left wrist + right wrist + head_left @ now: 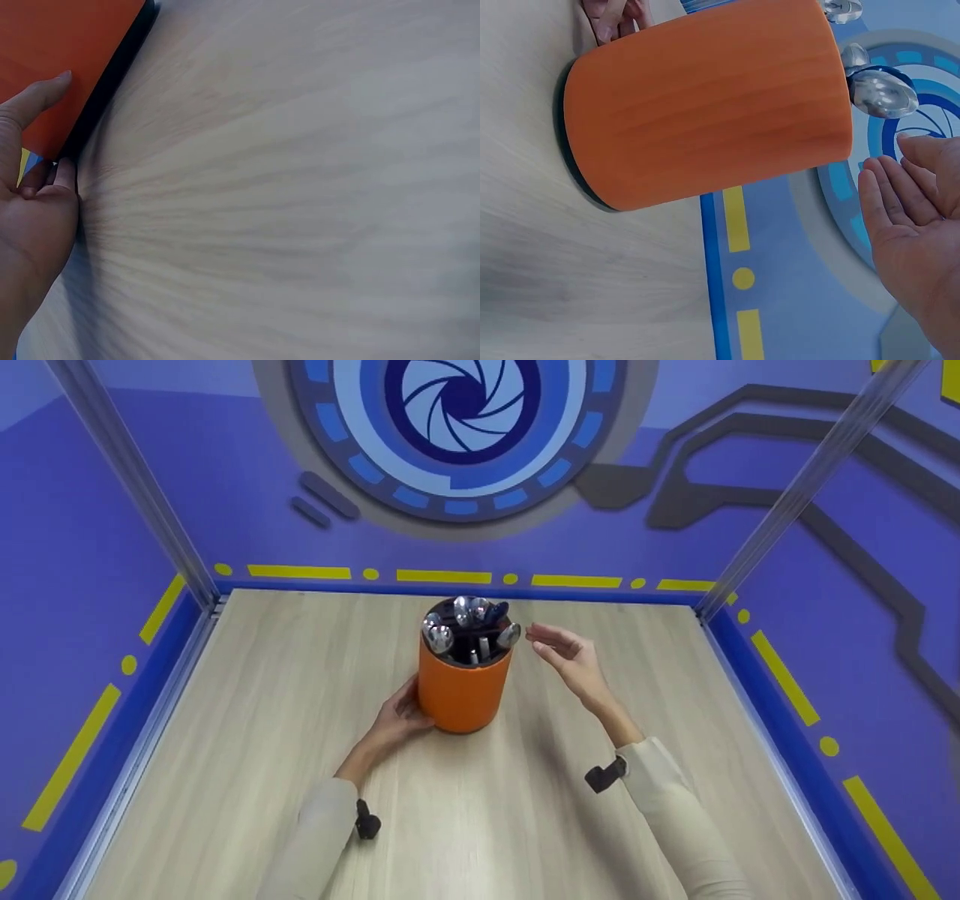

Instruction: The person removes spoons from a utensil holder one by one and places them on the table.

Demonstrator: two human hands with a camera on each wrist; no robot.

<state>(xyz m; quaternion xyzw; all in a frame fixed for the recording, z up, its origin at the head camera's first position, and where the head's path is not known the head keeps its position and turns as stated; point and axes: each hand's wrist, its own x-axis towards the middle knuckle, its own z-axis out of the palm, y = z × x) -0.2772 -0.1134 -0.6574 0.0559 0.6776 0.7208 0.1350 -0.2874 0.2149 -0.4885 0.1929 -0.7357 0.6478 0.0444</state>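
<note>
An orange cylindrical cutlery holder (461, 697) with a dark inner insert stands upright on the wooden table. Several shiny metal spoons (440, 639) and other handles stick out of its top. Low on its left side, my left hand (394, 718) holds the holder; the left wrist view shows the thumb (46, 94) against the orange wall and the other fingers near the black base. My right hand (566, 656) hovers to the right of the rim, apart from it, with nothing in it. One spoon head (509, 635) leans out close to its fingertips.
The light wooden tabletop (285, 675) meets a blue-purple back wall (225, 495) with yellow dashes. Similar panels and metal posts (817, 472) bound the left and right sides.
</note>
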